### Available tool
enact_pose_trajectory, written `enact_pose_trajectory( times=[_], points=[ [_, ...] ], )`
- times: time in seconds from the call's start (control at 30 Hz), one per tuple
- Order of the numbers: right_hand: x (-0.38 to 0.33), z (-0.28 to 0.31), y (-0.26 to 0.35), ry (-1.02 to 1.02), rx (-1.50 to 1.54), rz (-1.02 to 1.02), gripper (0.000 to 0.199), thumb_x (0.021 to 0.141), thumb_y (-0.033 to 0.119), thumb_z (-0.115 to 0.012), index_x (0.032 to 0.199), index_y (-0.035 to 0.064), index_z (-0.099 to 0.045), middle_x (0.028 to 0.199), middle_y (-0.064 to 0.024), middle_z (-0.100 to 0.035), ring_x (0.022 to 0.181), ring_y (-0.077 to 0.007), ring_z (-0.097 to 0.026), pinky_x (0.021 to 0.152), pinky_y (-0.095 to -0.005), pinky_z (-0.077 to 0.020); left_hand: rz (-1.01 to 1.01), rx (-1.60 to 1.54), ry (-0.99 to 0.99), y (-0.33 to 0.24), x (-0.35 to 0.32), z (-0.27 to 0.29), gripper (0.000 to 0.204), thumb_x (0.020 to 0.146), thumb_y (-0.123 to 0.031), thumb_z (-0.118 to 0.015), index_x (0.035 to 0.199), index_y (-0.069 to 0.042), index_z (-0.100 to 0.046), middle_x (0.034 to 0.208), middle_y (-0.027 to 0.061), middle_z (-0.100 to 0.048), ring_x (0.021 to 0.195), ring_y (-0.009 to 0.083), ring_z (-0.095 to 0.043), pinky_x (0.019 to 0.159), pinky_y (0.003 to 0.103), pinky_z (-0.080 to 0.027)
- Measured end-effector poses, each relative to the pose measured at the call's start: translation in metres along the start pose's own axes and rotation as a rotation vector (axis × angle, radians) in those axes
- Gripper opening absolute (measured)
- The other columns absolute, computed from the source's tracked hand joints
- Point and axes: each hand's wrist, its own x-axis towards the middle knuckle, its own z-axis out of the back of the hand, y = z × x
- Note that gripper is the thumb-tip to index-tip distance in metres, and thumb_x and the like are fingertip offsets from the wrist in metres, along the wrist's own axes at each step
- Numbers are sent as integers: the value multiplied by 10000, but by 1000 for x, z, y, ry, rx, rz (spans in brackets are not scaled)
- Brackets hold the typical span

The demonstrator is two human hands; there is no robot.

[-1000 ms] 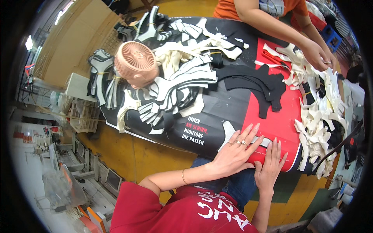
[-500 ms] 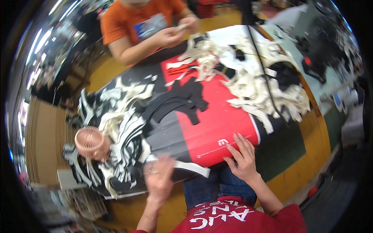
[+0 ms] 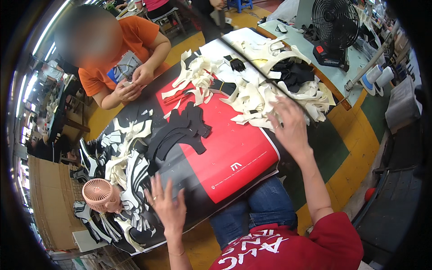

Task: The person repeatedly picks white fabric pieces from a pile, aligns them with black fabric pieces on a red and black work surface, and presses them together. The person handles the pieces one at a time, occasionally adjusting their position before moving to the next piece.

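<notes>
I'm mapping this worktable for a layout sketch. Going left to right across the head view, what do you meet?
Pink fan → left hand → black cut pieces → right hand → black fan

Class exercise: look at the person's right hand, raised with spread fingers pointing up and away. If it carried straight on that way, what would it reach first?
Most likely the heap of cream-coloured cut pieces just beyond the right hand. Its height above the table is unclear.
</notes>
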Motion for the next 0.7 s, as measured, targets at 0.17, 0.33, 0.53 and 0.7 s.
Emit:
enact_pose_trajectory(
  times=[0.17, 0.33, 0.53, 0.7],
  points=[
    [35, 24, -34, 229, -145, -54, 384, 874, 185, -719, 1212, 27, -627, 1419, -190, -508, 1294, -384, -493, 1074, -448, -412, -317, -305, 56, -77, 57, -20, 452, 860, -210, -754, 1268, -74, -619, 1494, 168, -469, 1427, 333, -394, 1195, 523, -229],
    [49, 30, -50, 210, 13, -23, 181, 887, 150, -710, 999, 9, -691, 1128, -159, -676, 1077, -332, -642, 948, -389, -497, -618, -528, 143, -163, 130, -61, 575, 947, -332, -649, 1427, -59, -487, 1550, 193, -396, 1445, 371, -357, 1191, 511, -249],
    [77, 42, -75, 107, 807, -397, 141, 991, 145, -642, 959, 8, -645, 825, 25, -649, 759, -45, -576, 706, -231, -454, -673, -448, 337, -217, 164, -112, 658, 1001, -465, -513, 1475, -20, -414, 1560, 228, -358, 1445, 393, -345, 1188, 520, -246],
    [83, 42, -80, 191, 856, -406, 186, 1037, 221, -580, 1048, 38, -612, 936, 12, -667, 801, -38, -540, 706, -197, -429, -622, -506, 259, -217, 155, -123, 648, 973, -445, -569, 1470, -51, -440, 1572, 292, -276, 1445, 435, -320, 1182, 530, -241]
  ],
)
